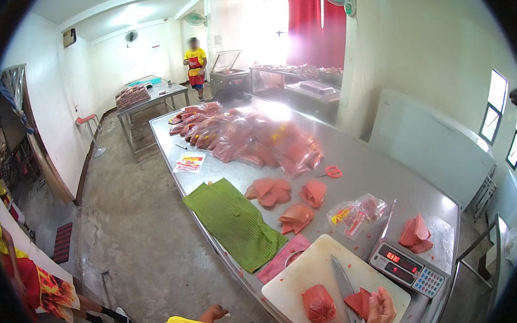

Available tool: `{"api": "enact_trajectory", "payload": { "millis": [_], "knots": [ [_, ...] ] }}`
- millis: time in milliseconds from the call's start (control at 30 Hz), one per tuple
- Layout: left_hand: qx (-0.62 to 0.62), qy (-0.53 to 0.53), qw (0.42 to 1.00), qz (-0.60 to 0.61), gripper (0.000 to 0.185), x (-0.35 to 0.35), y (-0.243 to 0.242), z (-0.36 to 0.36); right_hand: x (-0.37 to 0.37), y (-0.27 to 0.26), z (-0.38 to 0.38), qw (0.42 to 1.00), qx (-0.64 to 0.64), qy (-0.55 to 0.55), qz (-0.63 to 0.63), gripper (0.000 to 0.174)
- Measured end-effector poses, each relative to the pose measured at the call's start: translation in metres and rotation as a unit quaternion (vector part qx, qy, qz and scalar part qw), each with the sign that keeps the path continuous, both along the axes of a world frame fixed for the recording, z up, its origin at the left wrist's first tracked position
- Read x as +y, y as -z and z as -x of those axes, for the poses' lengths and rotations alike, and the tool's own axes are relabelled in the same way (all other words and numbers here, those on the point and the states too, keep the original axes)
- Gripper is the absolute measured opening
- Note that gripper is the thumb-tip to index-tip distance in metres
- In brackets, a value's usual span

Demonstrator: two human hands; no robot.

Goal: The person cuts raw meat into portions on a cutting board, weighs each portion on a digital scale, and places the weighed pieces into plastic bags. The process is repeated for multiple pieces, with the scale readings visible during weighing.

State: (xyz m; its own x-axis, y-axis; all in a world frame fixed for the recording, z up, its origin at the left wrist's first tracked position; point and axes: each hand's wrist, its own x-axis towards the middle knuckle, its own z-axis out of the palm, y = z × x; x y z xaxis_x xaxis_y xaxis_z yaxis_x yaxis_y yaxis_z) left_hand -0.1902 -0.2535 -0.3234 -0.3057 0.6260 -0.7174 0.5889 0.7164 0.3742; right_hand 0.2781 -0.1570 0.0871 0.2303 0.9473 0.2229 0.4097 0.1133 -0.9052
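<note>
At the lower right, my right hand (380, 309) grips the edge of a cut piece of pink processed meat (359, 302) over a white cutting board (288, 288). A rounded meat loaf (319, 304) sits on the board's left side. Between loaf and piece lies a long knife blade (343, 278); its handle is out of frame. Beyond my yellow sleeve, my left hand (214, 313) hangs away from the table; its fingertips are too small to read. A digital scale (407, 270) stands right of the board, with meat slices (415, 235) on its metal pan.
Sliced meat piles (269, 191), a printed plastic bag (355, 215), orange-handled scissors (333, 171) and a green cloth (240, 225) lie on the steel table (356, 164). Filled clear bags (257, 135) are heaped beyond. One co-worker (195, 61) stands far back; another (39, 281) is at left.
</note>
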Motion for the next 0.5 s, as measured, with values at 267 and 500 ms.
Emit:
{"api": "enact_trajectory", "payload": {
  "millis": [267,500],
  "knots": [
    [0.011,0.016,1.0,-0.006,0.055,-0.014,-0.023,0.033,0.009,0.018,0.047,0.999,-0.002,-0.028,-0.032,0.034],
    [0.026,-0.031,0.999,0.037,0.053,-0.027,-0.021,0.052,0.01,0.024,0.074,0.987,-0.091,-0.035,-0.128,0.03]
  ]
}}
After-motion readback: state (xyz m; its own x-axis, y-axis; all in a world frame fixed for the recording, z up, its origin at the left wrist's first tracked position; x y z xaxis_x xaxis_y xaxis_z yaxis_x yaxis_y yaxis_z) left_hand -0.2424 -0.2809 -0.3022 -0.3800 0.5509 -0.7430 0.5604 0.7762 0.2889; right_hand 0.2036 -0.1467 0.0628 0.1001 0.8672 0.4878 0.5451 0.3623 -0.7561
